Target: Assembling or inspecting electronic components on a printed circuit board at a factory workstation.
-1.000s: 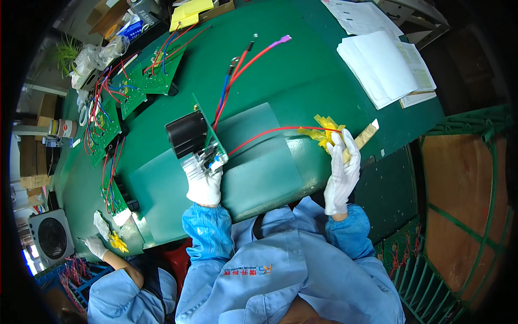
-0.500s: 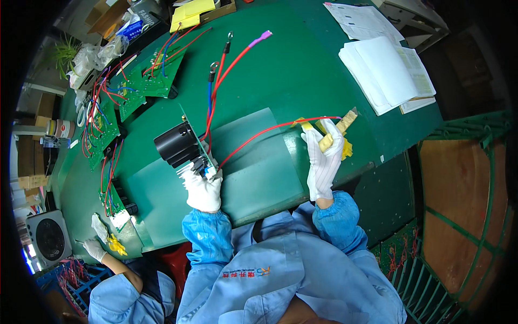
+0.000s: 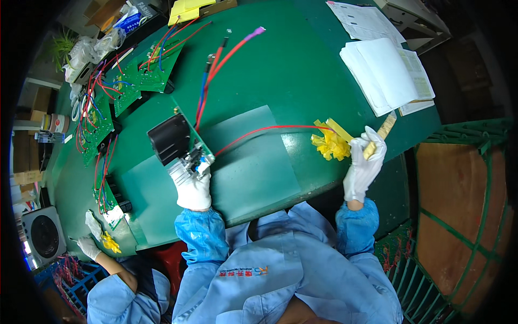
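Note:
My left hand (image 3: 192, 189), in a white glove, grips a circuit board (image 3: 189, 127) standing on edge. The board carries a black cylinder (image 3: 170, 139) and a finned metal part near my fingers. Red and blue wires with end terminals rise from it. One long red wire (image 3: 275, 127) runs right, its far end close to my gloved right hand (image 3: 365, 164); whether the fingers touch it is unclear. The right hand is closed around a tan wrapped stick-like tool (image 3: 386, 128). Left of that hand lies a bunch of yellow strips (image 3: 330, 141), crossed by the wire's end.
Several wired green circuit boards (image 3: 156, 73) line the table's left side. Papers (image 3: 380, 73) lie at the far right, yellow sheets (image 3: 189, 9) at the back. A co-worker's gloved hand (image 3: 89, 247) is at the lower left. A green metal frame (image 3: 480, 243) stands at right.
My right hand has moved right with the tan tool, uncovering the yellow bunch. My left hand and the circuit board have shifted slightly left.

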{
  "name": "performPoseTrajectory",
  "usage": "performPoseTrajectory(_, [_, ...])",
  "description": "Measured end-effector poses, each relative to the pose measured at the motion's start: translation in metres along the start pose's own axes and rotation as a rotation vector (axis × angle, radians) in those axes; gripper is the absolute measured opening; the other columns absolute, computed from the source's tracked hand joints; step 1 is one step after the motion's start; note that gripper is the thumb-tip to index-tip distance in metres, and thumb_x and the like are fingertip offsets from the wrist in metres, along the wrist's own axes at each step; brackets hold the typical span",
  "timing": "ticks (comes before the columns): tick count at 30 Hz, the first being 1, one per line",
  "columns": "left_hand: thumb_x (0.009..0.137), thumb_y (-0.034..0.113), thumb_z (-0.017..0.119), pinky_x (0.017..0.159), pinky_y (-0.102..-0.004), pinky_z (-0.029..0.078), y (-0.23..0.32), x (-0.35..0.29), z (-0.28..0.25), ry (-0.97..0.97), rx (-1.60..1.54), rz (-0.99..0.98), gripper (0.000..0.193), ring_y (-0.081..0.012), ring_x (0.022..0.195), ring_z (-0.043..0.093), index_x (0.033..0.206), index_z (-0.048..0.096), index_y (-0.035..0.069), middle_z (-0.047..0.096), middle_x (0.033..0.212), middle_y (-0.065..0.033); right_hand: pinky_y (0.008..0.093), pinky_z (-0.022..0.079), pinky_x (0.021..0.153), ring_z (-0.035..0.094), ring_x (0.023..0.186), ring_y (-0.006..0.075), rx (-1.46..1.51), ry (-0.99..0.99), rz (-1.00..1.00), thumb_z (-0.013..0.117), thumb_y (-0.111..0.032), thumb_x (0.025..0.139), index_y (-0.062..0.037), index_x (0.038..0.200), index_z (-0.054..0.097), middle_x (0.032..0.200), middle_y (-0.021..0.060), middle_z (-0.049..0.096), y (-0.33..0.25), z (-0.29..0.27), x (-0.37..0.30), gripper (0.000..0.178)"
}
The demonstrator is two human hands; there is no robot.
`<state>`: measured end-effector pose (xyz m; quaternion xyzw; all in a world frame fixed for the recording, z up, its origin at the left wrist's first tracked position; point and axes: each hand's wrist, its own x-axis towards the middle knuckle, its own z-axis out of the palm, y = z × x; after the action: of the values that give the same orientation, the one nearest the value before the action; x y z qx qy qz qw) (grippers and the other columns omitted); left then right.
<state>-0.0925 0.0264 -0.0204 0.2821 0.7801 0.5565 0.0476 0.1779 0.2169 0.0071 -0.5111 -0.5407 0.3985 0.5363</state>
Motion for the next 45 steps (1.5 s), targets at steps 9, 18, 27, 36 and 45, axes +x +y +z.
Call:
performPoseTrajectory(9, [0.075,0.002,0.069,0.067,-0.0314,0.054,-0.009,0.009,-0.013,0.071,0.281,0.176,0.034,-0.0186,0.079,0.068,0.109,0.069,0.007,0.072,0.099,-0.0083,0.0327,0.050,0.088,0.061,0.103,0.0226,-0.509,-0.283,-0.067,0.068,-0.014,0.093,0.0034,0.114,0.055,0.117,0.0167,0.061,0.015,-0.014,0.004,0.030])
performPoseTrajectory(18, [0.083,-0.002,0.057,0.088,-0.0425,0.051,-0.024,0.026,-0.039,0.281,0.686,0.428,0.041,-0.0341,0.104,0.063,0.123,0.059,0.001,0.064,0.120,-0.0189,0.0384,0.053,0.081,0.065,0.097,0.0299,-1.010,-0.181,-0.340,0.073,-0.030,0.089,-0.0064,0.122,0.058,0.109,0.0143,0.061,0.022,-0.006,-0.002,0.044])
performPoseTrajectory(27, [0.078,0.000,0.063,0.087,-0.0449,0.051,-0.039,0.014,-0.041,0.237,0.773,0.493,0.038,-0.0341,0.100,0.063,0.116,0.064,0.003,0.065,0.111,-0.0185,0.0408,0.049,0.083,0.061,0.090,0.0310,-0.744,-0.152,-0.465,0.076,-0.021,0.086,-0.0045,0.128,0.057,0.104,0.0159,0.062,0.000,-0.012,0.009,0.048])
performPoseTrajectory(36, [0.098,0.019,0.055,0.093,-0.0326,0.048,-0.005,0.026,-0.008,0.268,-0.787,-0.241,0.027,-0.0178,0.101,0.062,0.113,0.066,-0.001,0.066,0.112,-0.0082,0.0431,0.046,0.095,0.062,0.106,0.0362,-0.694,-0.271,-0.538,0.067,-0.010,0.091,-0.0010,0.124,0.061,0.119,0.0166,0.067,-0.012,0.015,0.001,0.035])
performPoseTrajectory(45, [0.102,0.019,0.057,0.085,-0.0265,0.048,0.021,0.025,-0.034,0.133,-0.386,-0.087,0.026,-0.0108,0.090,0.059,0.109,0.066,-0.005,0.068,0.096,-0.0056,0.0369,0.053,0.086,0.067,0.098,0.0272,-0.549,-0.397,-0.773,0.057,0.002,0.094,-0.0027,0.118,0.067,0.113,0.0093,0.071,-0.037,0.038,-0.007,0.027])
